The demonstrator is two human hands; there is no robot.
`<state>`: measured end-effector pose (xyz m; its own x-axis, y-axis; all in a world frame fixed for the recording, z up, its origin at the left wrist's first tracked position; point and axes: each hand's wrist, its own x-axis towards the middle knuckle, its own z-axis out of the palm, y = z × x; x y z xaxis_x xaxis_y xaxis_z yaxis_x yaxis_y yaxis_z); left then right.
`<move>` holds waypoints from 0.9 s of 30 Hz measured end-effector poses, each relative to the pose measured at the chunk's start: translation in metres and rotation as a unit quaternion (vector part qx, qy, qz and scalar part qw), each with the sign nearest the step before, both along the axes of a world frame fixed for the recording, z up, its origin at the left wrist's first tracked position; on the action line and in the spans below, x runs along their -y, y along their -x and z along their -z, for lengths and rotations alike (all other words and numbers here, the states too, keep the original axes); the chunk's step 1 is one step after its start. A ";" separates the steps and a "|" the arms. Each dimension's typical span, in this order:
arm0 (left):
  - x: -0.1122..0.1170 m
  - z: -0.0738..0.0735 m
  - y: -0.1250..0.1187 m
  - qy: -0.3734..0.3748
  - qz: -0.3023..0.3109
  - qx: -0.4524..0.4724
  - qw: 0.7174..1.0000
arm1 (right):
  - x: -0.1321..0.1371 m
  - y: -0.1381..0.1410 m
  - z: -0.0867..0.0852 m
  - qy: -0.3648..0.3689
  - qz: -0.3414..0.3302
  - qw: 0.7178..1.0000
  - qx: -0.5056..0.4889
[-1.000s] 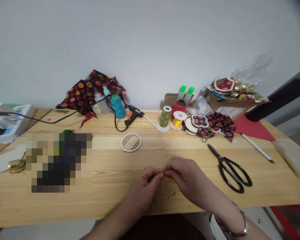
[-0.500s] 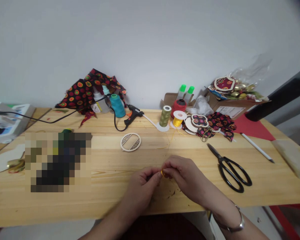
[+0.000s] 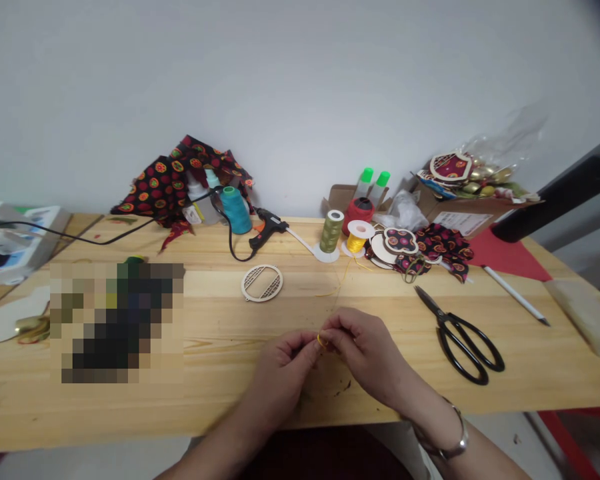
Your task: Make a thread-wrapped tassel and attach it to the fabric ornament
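Both my hands meet above the front of the table, their fingertips touching around a small loop of yellow cord (image 3: 321, 341). My left hand (image 3: 286, 370) pinches the cord between thumb and forefinger. From the other side, my right hand (image 3: 365, 353) also pinches it, fingers curled over. Most of the cord is hidden by the fingers. Beyond the hands lies an oval wooden lattice frame (image 3: 249, 289). Behind them stands a spool of yellow cord (image 3: 355, 243) with a loose end trailing on the wood. To the right rest black-handled scissors (image 3: 447, 320), blades pointing away.
Along the wall are a glue gun (image 3: 267, 227), teal thread cone (image 3: 235, 212), olive thread spool (image 3: 332, 232) and patterned cloth (image 3: 153, 187). A cardboard box (image 3: 465, 217) of ornaments stands back right, near a white pen (image 3: 515, 295). A blurred dark patch covers the left.
My hands have shifted slightly left and stay together at the yellow cord, whose loop shows a little more. The things on the table lie as before.
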<state>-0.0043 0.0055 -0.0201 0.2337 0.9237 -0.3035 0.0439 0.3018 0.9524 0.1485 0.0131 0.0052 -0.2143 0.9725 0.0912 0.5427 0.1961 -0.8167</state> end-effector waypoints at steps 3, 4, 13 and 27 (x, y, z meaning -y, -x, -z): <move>0.000 0.001 0.000 0.004 0.001 0.009 1.000 | 0.001 0.002 0.002 -0.003 0.015 1.000 -0.003; 0.001 0.001 0.000 0.003 0.001 0.008 1.000 | 0.001 0.002 0.002 -0.003 0.020 1.000 -0.008; 0.000 -0.003 -0.003 0.009 -0.012 -0.008 1.000 | -0.001 0.002 0.008 -0.022 0.063 0.997 -0.028; -0.001 0.003 -0.004 0.035 -0.020 0.026 0.999 | -0.007 0.000 0.019 0.099 0.106 0.969 -0.202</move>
<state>-0.0003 0.0062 -0.0234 0.2133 0.9100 -0.3555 -0.0190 0.3677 0.9297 0.1489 0.0203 -0.0143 0.0059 0.9978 -0.0663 0.1824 -0.0663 -0.9810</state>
